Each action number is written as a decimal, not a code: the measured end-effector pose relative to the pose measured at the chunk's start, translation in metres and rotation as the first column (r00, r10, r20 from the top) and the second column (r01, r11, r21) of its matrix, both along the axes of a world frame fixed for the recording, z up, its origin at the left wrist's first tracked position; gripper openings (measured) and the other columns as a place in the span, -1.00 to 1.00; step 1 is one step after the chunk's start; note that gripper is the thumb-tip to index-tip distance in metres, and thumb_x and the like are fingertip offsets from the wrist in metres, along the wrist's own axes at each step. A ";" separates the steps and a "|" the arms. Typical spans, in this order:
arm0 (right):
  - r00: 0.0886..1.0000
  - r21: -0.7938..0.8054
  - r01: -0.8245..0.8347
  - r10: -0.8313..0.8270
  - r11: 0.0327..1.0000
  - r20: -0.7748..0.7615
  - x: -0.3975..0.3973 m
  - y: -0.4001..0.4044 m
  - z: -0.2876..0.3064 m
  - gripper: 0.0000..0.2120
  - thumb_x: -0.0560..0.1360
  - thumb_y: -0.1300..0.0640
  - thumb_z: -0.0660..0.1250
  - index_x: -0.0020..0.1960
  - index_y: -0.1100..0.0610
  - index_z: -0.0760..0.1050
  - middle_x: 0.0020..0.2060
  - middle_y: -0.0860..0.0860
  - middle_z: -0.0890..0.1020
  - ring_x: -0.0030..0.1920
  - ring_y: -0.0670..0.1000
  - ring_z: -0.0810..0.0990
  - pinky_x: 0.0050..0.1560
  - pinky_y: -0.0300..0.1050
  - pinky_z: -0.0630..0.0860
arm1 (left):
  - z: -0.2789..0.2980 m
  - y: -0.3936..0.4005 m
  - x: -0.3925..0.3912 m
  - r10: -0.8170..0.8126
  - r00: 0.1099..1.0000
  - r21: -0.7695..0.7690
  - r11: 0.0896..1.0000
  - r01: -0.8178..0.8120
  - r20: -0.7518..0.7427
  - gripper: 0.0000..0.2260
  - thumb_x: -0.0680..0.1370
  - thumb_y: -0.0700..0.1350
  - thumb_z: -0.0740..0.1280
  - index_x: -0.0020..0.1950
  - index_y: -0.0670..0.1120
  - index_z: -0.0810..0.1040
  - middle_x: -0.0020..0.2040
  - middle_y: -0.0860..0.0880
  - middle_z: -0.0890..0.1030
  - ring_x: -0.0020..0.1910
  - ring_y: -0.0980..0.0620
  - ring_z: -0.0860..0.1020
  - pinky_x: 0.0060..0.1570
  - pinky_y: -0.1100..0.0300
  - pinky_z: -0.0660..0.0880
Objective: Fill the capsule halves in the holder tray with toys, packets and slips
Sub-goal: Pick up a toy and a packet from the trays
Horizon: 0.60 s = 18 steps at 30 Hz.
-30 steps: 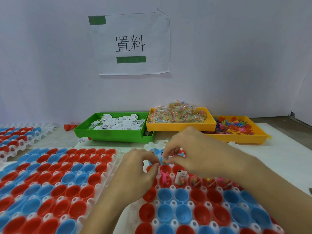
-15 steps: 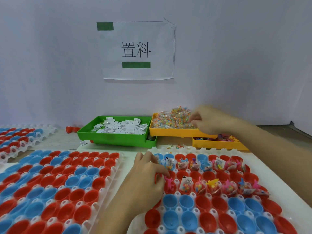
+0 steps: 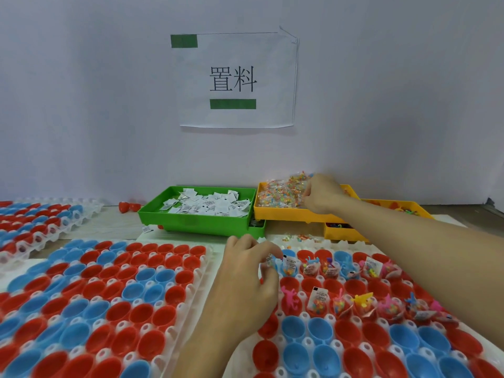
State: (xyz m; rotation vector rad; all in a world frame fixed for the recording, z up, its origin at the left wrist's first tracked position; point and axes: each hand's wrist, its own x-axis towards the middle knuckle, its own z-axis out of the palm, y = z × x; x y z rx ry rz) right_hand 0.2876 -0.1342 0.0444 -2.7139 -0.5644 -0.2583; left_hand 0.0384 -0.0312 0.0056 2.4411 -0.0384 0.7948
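While the right hand (image 3: pixel 323 193) is reached into the yellow bin (image 3: pixel 286 214) of packets (image 3: pixel 281 193) at the back of the desk (image 3: pixel 114 227), its fingers are curled down into the pile; if a packet is already held cannot be told. The left hand (image 3: pixel 245 271) is kept at the far left corner of the holder tray (image 3: pixel 308 342), and a small packet (image 3: pixel 271 260) is pinched between its bent fingers (image 3: pixel 268 276), above a blue capsule half (image 3: pixel 286 259). Two far rows of halves are filled with toys, packets and slips. Beside the yellow bin, a green bin (image 3: pixel 196 222) of white slips (image 3: pixel 207 204) is seen.
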 end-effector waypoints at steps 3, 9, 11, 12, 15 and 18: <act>0.992 0.146 0.044 -0.060 0.988 0.108 -0.005 -0.006 0.002 -0.70 0.55 0.29 0.29 -0.35 0.16 0.45 -0.41 0.09 0.49 -0.31 0.12 0.52 -0.27 0.01 0.56 | 0.000 0.000 0.001 0.019 0.999 0.009 1.000 -0.019 0.047 -0.75 0.54 -0.23 0.25 0.08 0.05 0.61 -0.11 0.13 0.42 0.06 0.20 0.30 0.02 0.51 0.22; 0.972 0.400 -0.170 0.086 0.901 0.219 -0.047 -0.025 0.019 -0.83 0.61 0.20 0.30 0.01 0.21 0.66 -0.18 0.08 0.69 -0.14 0.05 0.65 -0.09 -0.11 0.55 | 0.002 -0.001 0.001 0.075 0.993 -0.055 0.996 -0.070 0.091 -0.79 0.54 -0.22 0.27 0.05 0.03 0.61 -0.14 0.21 0.44 0.00 0.18 0.38 -0.01 0.46 0.28; 0.953 0.420 -0.302 0.276 0.856 0.125 -0.077 -0.040 0.023 -0.90 0.60 0.15 0.34 0.02 0.08 0.64 -0.26 -0.04 0.71 -0.26 -0.05 0.68 -0.17 -0.20 0.56 | 0.004 -0.002 0.001 0.061 0.993 -0.139 0.989 -0.047 0.100 -0.80 0.55 -0.23 0.28 0.01 0.03 0.63 -0.17 0.22 0.51 -0.07 0.19 0.46 -0.08 0.44 0.34; 0.929 0.422 -0.354 0.365 0.835 0.057 -0.092 -0.047 0.023 -0.93 0.59 0.14 0.36 0.03 0.02 0.61 -0.30 -0.06 0.71 -0.30 -0.07 0.69 -0.21 -0.21 0.59 | 0.005 -0.003 0.001 0.051 0.994 -0.178 0.983 -0.033 0.095 -0.80 0.55 -0.23 0.28 -0.01 0.02 0.64 -0.19 0.20 0.55 -0.11 0.19 0.50 -0.13 0.42 0.38; 0.871 0.396 -0.436 0.490 0.808 -0.041 -0.129 -0.065 0.020 -0.94 0.55 0.15 0.42 0.01 0.03 0.61 -0.30 -0.10 0.72 -0.32 -0.11 0.70 -0.22 -0.29 0.60 | 0.006 -0.004 0.001 0.025 0.998 -0.241 0.970 -0.009 0.063 -0.80 0.54 -0.25 0.30 -0.07 0.00 0.67 -0.23 0.16 0.62 -0.18 0.17 0.53 -0.19 0.40 0.41; 0.836 0.385 -0.453 0.533 0.804 -0.129 -0.146 -0.072 0.020 -0.98 0.52 0.18 0.45 -0.07 0.08 0.66 -0.30 -0.08 0.73 -0.29 -0.09 0.71 -0.15 -0.28 0.61 | 0.005 -0.001 0.001 0.009 1.000 -0.216 0.976 -0.004 0.021 -0.80 0.52 -0.26 0.34 -0.13 0.02 0.68 -0.21 0.17 0.64 -0.16 0.20 0.52 -0.17 0.45 0.37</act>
